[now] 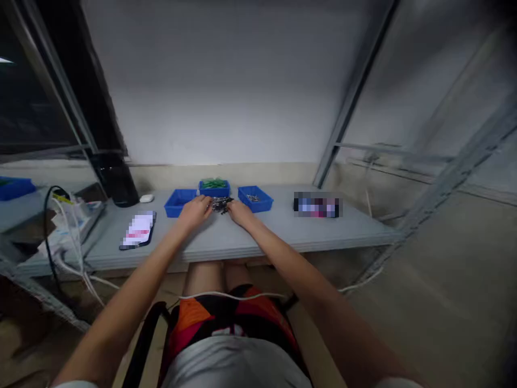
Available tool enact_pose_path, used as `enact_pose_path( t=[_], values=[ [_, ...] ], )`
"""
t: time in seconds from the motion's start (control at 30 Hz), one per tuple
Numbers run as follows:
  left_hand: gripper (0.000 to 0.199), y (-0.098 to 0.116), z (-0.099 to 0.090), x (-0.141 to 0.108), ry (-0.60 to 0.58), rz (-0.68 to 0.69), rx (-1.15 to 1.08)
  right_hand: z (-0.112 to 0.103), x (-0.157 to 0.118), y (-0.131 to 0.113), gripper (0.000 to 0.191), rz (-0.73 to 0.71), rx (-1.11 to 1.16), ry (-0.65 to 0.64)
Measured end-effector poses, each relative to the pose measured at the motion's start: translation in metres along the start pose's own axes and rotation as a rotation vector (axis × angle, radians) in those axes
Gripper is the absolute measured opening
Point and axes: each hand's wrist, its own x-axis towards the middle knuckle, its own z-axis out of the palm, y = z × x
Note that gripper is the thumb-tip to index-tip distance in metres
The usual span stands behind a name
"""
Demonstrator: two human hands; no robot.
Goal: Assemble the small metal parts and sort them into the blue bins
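Note:
A pile of small dark and silvery metal parts [221,204] lies on the grey table, between my two hands. My left hand [196,210] is at the pile's left side, fingers curled together against its edge. On the other side my right hand [239,212] has its fingers drawn together at the pile's right edge. What either hand pinches is too small to make out. Just behind the hands stand a blue tray [174,211] on the left, a blue tray holding green pieces [213,184] in the middle, and a blue tray with small silvery parts [264,206] on the right.
A phone [139,229] with a lit screen lies at left, near a small white case [146,198] and a black cylinder [118,180]. Another phone-like device [317,207] rests at right. Cables [76,253] hang at the left edge; metal posts [355,94] frame the table.

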Motion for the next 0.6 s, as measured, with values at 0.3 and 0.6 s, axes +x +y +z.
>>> enact_pose_path(
  t=[0.3, 0.6],
  values=[
    [0.025, -0.003, 0.041, -0.003, -0.15, -0.04, -0.178, 0.002, -0.001, -0.001, 0.028, 0.017, 0.053, 0.023],
    [0.024, -0.009, 0.051, 0.012, -0.138, 0.094, -0.058, 0.012, 0.003, 0.006, 0.028, 0.054, 0.135, 0.077]
  ],
)
